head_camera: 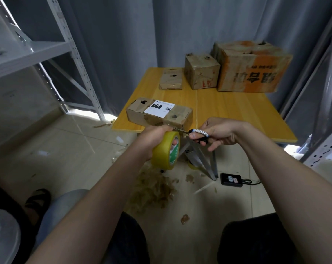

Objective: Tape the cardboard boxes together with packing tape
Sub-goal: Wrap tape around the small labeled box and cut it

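Corner with a yellow wooden table on a tiled floor.
A white metal shelving rack stands at the left before a grey curtain. On the floor lie a heap of brownish crumpled scraps, a black device with a cable near the table leg, and a dark sandal.

Storeroom or packing corner, by the look of it; white slotted-steel shelving at left, grey slotted upright at right; grey curtain hung across back; low wooden table on folding metal legs, carrying worn cardboard boxes, nearest one with printed shipping label; pale tiled floor littered with crumpled tape scraps; black device with cable lying beside table leg.
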Tool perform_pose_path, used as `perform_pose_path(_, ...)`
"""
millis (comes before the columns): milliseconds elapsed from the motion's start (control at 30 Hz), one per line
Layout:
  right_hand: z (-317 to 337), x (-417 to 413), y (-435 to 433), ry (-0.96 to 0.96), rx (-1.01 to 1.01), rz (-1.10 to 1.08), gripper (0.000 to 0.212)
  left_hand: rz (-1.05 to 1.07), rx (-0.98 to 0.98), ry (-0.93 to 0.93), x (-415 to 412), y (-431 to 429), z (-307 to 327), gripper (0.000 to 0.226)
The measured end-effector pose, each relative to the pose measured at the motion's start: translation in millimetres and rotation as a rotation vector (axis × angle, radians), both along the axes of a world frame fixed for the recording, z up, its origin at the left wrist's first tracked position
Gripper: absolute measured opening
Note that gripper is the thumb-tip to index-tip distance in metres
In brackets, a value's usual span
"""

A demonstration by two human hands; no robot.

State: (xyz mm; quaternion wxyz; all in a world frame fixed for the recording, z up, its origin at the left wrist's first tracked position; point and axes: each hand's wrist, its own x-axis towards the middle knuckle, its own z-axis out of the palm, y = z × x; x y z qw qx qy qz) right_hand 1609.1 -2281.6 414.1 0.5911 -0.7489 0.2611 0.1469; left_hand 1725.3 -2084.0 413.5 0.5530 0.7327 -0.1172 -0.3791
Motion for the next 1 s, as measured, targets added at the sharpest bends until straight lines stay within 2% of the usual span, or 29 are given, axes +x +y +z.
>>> perform_pose_path(333,3.6,1.0,-5.1,0.011,-0.052,0.001,0.065,-0.008,0.007,-0.014,2.1,-10.2,-7.3,0.021)
perform_pose_path(500,2.4,6.7,-11.7,-0.012,-0.055,-0.11,0.041,-0.002,-0.035,-0.035,6.0,-18.1,-9.1,0.026)
perform_pose_path(567,5.1,10.2,-13.0,0.003,-0.042,-0.113,0.041,-0.036,-0.041,-0.007,4.9,-20.9,-8.4,0.026)
perform_pose_path(833,19.4,9.1,-11.7,0.181,-0.141,0.072,0.057,-0.156,0.068,0.042,-0.1,-17.2,-20.1,0.012)
perform_pose_path(967,26.6,4.4,-4.8,0.213,-0.178,0.135,0.075,-0.181,0.067,0.036,1.4,-14.1,-27.3,0.017)
perform_pose_path(1000,29.0,2.7,-2.3,0.231,-0.178,0.158,0.074,-0.186,0.063,0.03,1.2,-13.6,-28.0,0.017)
